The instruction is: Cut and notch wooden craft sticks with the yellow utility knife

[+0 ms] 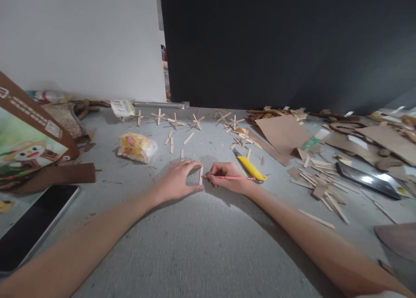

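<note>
A short flat wooden stick [201,175] stands lengthwise between the thumb and fingers of my left hand [177,181], gripped at its two ends. My right hand [229,176] is closed around a red pencil [230,178], whose tip touches or nearly touches the stick's right edge. Beyond my right hand lies a yellow utility knife [251,168] with its blade pointing away to the left. Past my hands are several crossed-stick pieces, among them one star shape [196,122], and a few loose short sticks [189,137].
A yellow-and-clear plastic packet [137,147] sits left of centre. At far left are a phone [37,226] and a printed carton [30,146]. Wooden sticks [320,183], cardboard [284,133] and a dark shiny object [367,180] clutter the right. Panels [286,46] rise behind.
</note>
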A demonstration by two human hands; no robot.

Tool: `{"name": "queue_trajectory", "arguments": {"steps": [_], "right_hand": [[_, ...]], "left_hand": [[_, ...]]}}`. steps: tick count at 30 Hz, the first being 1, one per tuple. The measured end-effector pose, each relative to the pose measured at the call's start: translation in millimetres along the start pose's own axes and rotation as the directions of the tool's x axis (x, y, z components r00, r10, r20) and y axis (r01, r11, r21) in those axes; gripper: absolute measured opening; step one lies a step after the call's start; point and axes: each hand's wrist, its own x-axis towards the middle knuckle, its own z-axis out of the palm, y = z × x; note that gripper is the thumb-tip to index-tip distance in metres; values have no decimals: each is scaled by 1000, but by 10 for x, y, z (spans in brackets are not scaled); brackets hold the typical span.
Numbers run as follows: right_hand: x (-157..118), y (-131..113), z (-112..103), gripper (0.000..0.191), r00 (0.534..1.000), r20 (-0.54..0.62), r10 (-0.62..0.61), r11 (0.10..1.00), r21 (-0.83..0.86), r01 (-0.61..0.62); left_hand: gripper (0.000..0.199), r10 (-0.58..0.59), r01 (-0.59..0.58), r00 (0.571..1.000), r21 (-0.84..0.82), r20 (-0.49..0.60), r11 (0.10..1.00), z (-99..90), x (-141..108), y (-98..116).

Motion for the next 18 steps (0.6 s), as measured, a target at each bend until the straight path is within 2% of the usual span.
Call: {"name": "queue_trajectory", "arguments": {"steps": [18], "right_hand": [[15,44,3,24,1000,-20,-19,1000,8,20]], "left_hand": [[63,22,-22,1000,0,-19,1000,-1,10,15]]}}
